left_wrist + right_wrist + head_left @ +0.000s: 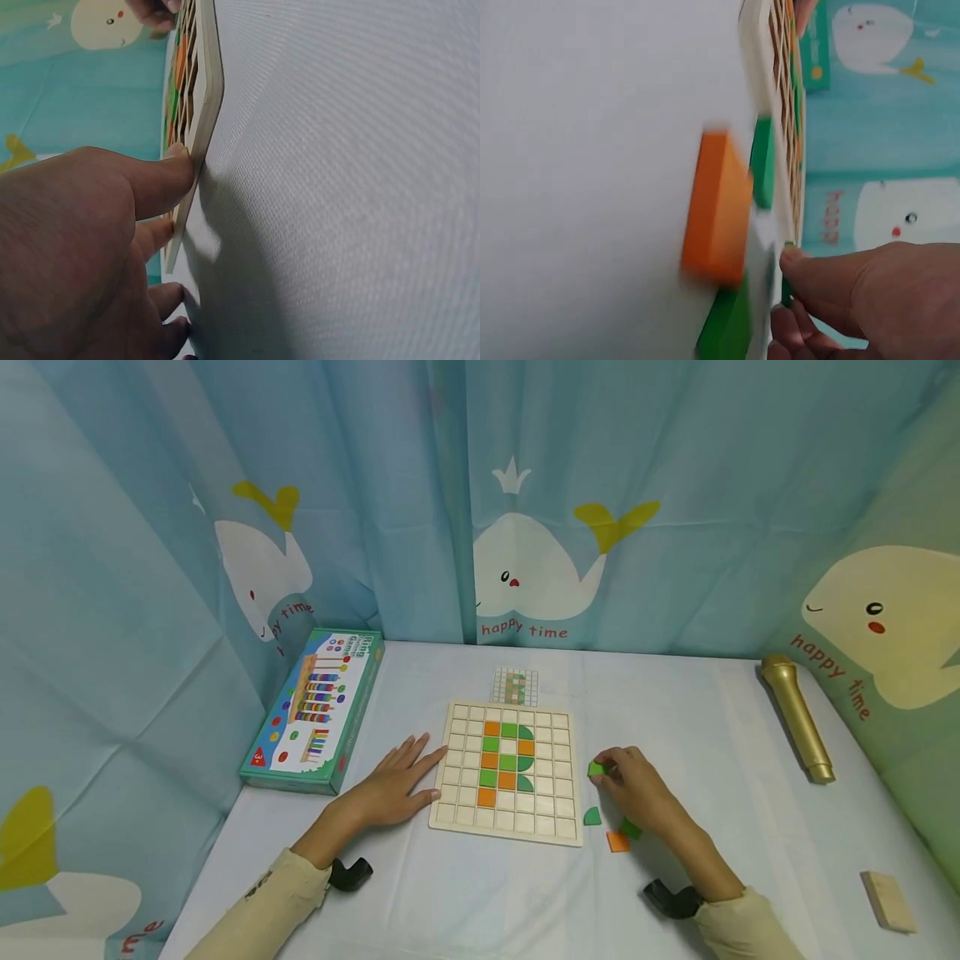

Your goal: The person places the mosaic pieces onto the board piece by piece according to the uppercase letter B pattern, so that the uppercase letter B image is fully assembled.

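A wooden grid board (pixel 465 816) lies mid-table, with orange, light green and dark green tiles set in several of its cells. My left hand (pixel 392 787) rests at the board's left side, fingers spread; its thumb (pixel 166 180) touches the board's edge in the left wrist view. Right of the board, my right hand (pixel 636 789) pinches a green tile (pixel 596 768) between thumb and fingers. Below that hand lie a dark green quarter-round tile (pixel 592 817), an orange square tile (pixel 618 842) and another green tile (pixel 631 829), partly hidden by the hand in the head view.
A small pattern card (pixel 530 687) touches the board's far edge. The boxed ring game (pixel 315 710) lies at the left, a gold microphone (pixel 797 718) at the far right, and a wooden block (pixel 888 902) near the right edge. A curtain (pixel 420 510) hangs behind the table.
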The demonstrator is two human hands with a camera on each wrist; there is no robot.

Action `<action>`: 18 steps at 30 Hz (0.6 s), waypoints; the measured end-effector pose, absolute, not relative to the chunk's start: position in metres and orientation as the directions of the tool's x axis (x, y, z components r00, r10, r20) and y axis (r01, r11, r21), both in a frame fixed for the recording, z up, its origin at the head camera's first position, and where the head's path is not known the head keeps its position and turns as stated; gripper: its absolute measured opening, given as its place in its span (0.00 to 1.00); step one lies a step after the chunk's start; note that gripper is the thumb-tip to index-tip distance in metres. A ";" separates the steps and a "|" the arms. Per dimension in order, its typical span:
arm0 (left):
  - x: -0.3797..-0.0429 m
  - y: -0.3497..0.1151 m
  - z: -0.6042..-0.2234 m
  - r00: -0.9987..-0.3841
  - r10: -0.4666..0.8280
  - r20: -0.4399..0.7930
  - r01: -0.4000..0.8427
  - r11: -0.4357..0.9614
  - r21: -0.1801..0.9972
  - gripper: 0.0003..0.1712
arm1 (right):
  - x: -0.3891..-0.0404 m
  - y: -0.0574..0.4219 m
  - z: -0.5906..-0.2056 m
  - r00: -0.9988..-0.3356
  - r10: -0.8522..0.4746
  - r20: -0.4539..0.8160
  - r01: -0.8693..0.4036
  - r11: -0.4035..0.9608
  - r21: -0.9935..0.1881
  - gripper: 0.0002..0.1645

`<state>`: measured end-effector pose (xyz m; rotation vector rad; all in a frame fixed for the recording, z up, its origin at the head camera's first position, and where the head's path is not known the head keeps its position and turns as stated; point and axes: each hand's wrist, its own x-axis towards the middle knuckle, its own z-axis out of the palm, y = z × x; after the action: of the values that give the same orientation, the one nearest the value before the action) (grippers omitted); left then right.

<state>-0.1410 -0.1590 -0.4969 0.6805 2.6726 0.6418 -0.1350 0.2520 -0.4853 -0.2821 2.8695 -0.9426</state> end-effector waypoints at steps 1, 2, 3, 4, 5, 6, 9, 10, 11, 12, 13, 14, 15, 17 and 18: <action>-0.141 -0.159 -0.497 -0.840 0.512 -0.182 0.373 0.787 0.491 0.40 | -0.134 0.249 -0.485 -0.977 -0.210 -0.043 -0.142 0.786 -0.602 0.17; -0.141 -0.159 -0.497 -0.840 0.512 -0.182 0.374 0.787 0.491 0.40 | -0.133 0.245 -0.484 -0.977 -0.208 -0.040 -0.141 0.781 -0.608 0.17; -0.141 -0.159 -0.497 -0.840 0.512 -0.183 0.373 0.788 0.490 0.40 | -0.132 0.241 -0.483 -0.977 -0.211 -0.036 -0.145 0.778 -0.611 0.17; -0.141 -0.159 -0.498 -0.839 0.511 -0.186 0.373 0.789 0.488 0.40 | -0.131 0.237 -0.482 -0.975 -0.218 -0.028 -0.155 0.772 -0.617 0.17; -0.141 -0.159 -0.498 -0.839 0.511 -0.186 0.373 0.790 0.487 0.40 | -0.129 0.232 -0.482 -0.972 -0.232 -0.024 -0.168 0.767 -0.620 0.18; -0.142 -0.159 -0.498 -0.839 0.511 -0.187 0.374 0.791 0.484 0.40 | -0.127 0.227 -0.481 -0.969 -0.245 -0.023 -0.178 0.762 -0.623 0.18; -0.142 -0.159 -0.498 -0.839 0.510 -0.189 0.373 0.793 0.481 0.40 | -0.121 0.210 -0.480 -0.953 -0.302 -0.010 -0.229 0.743 -0.629 0.17; -0.142 -0.159 -0.498 -0.839 0.510 -0.189 0.373 0.792 0.483 0.40 | -0.119 0.204 -0.480 -0.947 -0.322 -0.004 -0.247 0.734 -0.633 0.16; -0.142 -0.159 -0.498 -0.839 0.511 -0.189 0.372 0.791 0.485 0.40 | -0.117 0.199 -0.481 -0.942 -0.336 -0.001 -0.259 0.729 -0.634 0.15; -0.142 -0.159 -0.498 -0.839 0.511 -0.188 0.372 0.790 0.487 0.40 | -0.115 0.194 -0.481 -0.937 -0.350 0.004 -0.272 0.722 -0.636 0.15; -0.142 -0.159 -0.498 -0.839 0.511 -0.188 0.371 0.789 0.490 0.40 | -0.114 0.189 -0.482 -0.932 -0.362 0.015 -0.289 0.719 -0.632 0.14; -0.142 -0.159 -0.497 -0.838 0.512 -0.188 0.370 0.788 0.492 0.40 | -0.112 0.184 -0.483 -0.926 -0.376 0.023 -0.307 0.719 -0.623 0.14; -0.142 -0.159 -0.497 -0.838 0.512 -0.188 0.370 0.787 0.494 0.40 | -0.110 0.180 -0.484 -0.921 -0.388 0.034 -0.325 0.718 -0.616 0.13; -0.141 -0.159 -0.497 -0.838 0.512 -0.189 0.371 0.787 0.493 0.40 | -0.107 0.174 -0.485 -0.912 -0.405 0.060 -0.358 0.720 -0.595 0.13; -0.141 -0.158 -0.497 -0.837 0.513 -0.189 0.372 0.788 0.491 0.40 | -0.106 0.172 -0.486 -0.909 -0.411 0.076 -0.375 0.723 -0.580 0.13</action>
<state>-0.1414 -0.1585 -0.4971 0.6786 2.6658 0.6384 -0.1063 0.1720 -0.4859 -0.6530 2.8619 -0.9436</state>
